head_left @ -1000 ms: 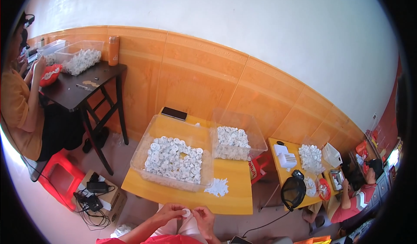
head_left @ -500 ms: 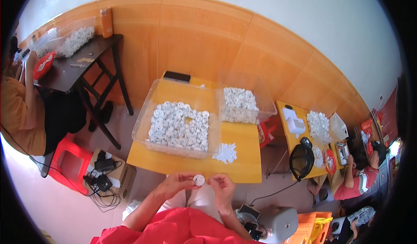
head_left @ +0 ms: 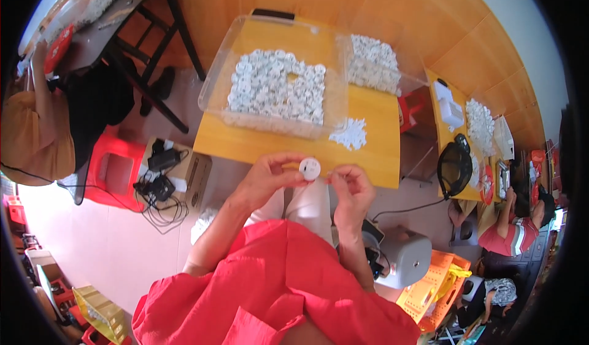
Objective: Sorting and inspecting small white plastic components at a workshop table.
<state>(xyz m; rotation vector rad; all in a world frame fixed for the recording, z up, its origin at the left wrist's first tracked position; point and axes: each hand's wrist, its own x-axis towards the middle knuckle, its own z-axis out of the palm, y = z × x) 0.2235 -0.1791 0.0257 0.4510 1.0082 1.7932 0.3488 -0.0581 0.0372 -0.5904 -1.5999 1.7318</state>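
My left hand (head_left: 265, 182) pinches a round white plastic disc (head_left: 310, 169) with a small dark slot or hole in it. The disc is held in front of the near table edge, above my lap. Just right of it, my right hand (head_left: 352, 193) is closed in a pinch, thumb against forefinger. Whatever sits between those fingertips is too small to make out. Beyond my hands, a clear plastic bin (head_left: 211, 93) holds many similar white round pieces (head_left: 276, 87). A small heap of tiny white parts (head_left: 350, 134) lies beside the bin's near right corner.
Everything stands on a yellow table (head_left: 227, 142). A second clear bin of white pieces (head_left: 374, 62) is at the back right. Left are a red stool (head_left: 113, 170), a cardboard box with cables (head_left: 162, 167) and a seated person (head_left: 37, 124). A grey container (head_left: 405, 259) stands right of my legs.
The view has tipped downward, so the table and bins sit higher in the picture and more of my red clothing shows. My left hand still holds the disc; both hands keep their pinches.
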